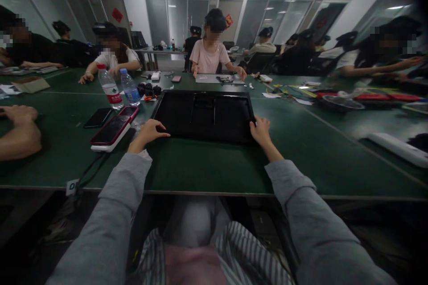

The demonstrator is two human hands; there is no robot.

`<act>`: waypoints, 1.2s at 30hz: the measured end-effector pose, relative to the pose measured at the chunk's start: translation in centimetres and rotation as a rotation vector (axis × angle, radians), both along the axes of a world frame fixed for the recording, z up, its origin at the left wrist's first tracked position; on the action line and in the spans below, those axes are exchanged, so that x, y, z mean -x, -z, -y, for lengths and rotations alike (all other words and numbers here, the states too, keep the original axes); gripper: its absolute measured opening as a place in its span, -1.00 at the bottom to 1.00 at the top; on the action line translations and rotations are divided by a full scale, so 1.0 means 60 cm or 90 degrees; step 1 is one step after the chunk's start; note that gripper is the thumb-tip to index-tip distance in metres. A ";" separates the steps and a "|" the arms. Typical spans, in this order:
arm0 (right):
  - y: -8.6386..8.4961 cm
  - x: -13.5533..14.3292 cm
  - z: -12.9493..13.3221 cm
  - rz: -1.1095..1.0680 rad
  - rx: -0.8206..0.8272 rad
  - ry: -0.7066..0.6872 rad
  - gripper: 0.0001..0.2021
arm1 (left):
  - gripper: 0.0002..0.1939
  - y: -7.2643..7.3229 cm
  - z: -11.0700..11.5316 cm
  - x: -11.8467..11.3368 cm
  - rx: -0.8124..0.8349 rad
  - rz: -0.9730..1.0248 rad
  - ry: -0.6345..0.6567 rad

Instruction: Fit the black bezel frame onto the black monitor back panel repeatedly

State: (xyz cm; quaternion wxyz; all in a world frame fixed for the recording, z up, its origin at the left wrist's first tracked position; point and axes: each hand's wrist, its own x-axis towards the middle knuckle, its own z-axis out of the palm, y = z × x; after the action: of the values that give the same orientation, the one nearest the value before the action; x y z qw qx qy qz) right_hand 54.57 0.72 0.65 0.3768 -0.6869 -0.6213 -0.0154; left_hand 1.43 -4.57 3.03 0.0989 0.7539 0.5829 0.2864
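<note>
A black rectangular panel with a raised rim (pixel 230 118) lies on the green table in front of me. Two thin upright lines and a small recess show near its middle. At its near left corner is my left hand (pixel 150 132), thumb and fingers closed on the edge. My right hand (pixel 261 130) grips the right edge, with the thumb on the rim and the fingers around the outside. Grey sleeves cover both my forearms.
Left on the green table (pixel 207 164) are a phone in a red case (pixel 112 129), a black phone (pixel 97 117), a red-capped bottle (pixel 111 91) and a blue-capped bottle (pixel 130 90). Another person's arm (pixel 20 136) rests far left. A white power strip (pixel 397 149) lies right. A person sits opposite.
</note>
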 end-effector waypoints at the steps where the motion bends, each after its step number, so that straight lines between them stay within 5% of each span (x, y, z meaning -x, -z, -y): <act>1: 0.000 0.001 0.002 0.005 0.011 0.012 -0.48 | -0.63 0.002 -0.001 -0.001 -0.004 0.001 0.008; 8: 0.002 -0.002 0.005 -0.034 -0.005 0.005 -0.52 | -0.63 0.006 -0.002 -0.011 -0.024 0.067 0.026; 12: 0.008 -0.015 -0.005 -0.060 -0.002 -0.004 -0.51 | -0.48 0.015 -0.018 -0.004 -0.126 0.150 -0.167; 15: 0.011 -0.023 -0.011 -0.074 0.006 -0.034 -0.49 | -0.44 0.027 -0.036 0.010 -0.096 0.207 -0.281; 20: 0.007 -0.021 -0.010 -0.043 0.010 -0.054 -0.46 | -0.52 0.038 -0.047 0.017 0.011 0.233 -0.236; 36: -0.001 -0.010 0.000 -0.061 -0.022 -0.052 -0.46 | -0.50 0.022 -0.036 -0.010 -0.017 0.147 -0.305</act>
State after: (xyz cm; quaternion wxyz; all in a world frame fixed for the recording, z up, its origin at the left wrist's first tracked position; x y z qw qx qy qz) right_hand 55.16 0.70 0.71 0.4182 -0.6544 -0.6297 0.0216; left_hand 2.00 -2.42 1.74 0.0846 0.5578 0.7259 0.3934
